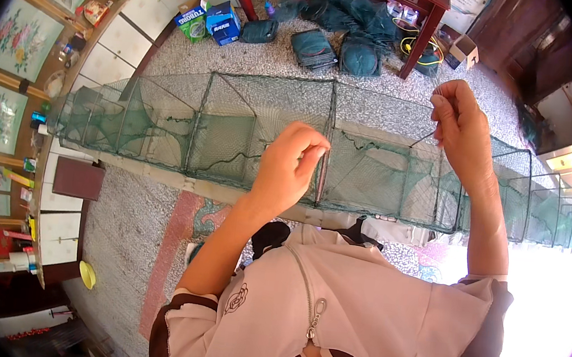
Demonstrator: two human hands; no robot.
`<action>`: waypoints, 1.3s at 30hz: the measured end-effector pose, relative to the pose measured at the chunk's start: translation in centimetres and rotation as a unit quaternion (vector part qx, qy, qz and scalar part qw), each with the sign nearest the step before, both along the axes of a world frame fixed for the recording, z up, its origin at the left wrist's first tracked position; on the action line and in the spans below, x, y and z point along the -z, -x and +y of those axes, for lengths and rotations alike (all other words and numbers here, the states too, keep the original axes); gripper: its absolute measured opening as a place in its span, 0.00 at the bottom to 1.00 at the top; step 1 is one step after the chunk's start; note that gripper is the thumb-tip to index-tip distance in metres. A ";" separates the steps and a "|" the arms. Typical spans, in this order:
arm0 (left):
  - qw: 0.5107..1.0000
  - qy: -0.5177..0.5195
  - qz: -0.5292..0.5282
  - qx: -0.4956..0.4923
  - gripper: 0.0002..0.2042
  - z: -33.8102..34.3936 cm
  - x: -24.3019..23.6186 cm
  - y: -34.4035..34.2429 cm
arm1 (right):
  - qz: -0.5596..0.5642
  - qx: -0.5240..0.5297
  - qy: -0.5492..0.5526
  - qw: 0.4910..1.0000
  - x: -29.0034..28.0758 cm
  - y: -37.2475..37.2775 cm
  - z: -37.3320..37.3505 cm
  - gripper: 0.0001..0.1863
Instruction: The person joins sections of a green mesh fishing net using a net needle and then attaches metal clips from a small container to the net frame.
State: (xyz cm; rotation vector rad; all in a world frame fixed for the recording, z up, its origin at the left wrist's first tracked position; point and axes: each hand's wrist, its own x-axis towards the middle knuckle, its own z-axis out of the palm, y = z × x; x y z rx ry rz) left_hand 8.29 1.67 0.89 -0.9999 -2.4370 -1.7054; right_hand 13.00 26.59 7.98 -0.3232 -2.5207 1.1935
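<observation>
A long green mesh net trap (370, 173) on square metal frames stretches across my view on a pale strip. My left hand (291, 165) is raised in front of an upright frame bar, its fingers curled and pinched; whatever they may hold is hidden or too small to make out. Higher and to the right, my right hand (458, 134) has thumb and forefinger pressed together. A thin dark strand (421, 140) runs down-left from near its fingers toward the mesh, and I cannot tell whether it is a cord or a tool.
Folded net bundles (313, 49), two boxes (222, 24) and a yellow cord (418, 49) lie by a red wooden table (409, 66). A cabinet row (127, 29) lines the left. A yellow basin (88, 274) sits on the floor. Bright light comes in at the right.
</observation>
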 end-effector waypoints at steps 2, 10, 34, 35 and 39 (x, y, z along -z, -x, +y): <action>0.999 0.025 0.024 0.002 0.03 -1.0 0.8 -0.1 | -0.030 -0.068 0.055 0.996 1.1 -0.7 -0.4 0.06; 0.990 0.137 -0.022 0.008 0.14 -1.5 2.0 -1.2 | -0.087 -0.216 0.035 0.972 5.5 0.4 -6.1 0.11; 0.956 0.053 -0.280 -0.062 0.04 -2.3 2.3 -1.1 | -0.064 -0.220 -0.026 0.973 7.7 2.1 -8.6 0.12; 0.943 0.017 -0.322 -0.077 0.04 -2.2 1.8 -1.3 | -0.065 -0.220 -0.026 0.973 7.7 2.2 -8.7 0.12; 0.901 -0.057 -0.416 -0.111 0.04 -1.1 -0.1 -2.1 | -0.072 -0.222 -0.036 0.972 7.5 2.2 -8.7 0.13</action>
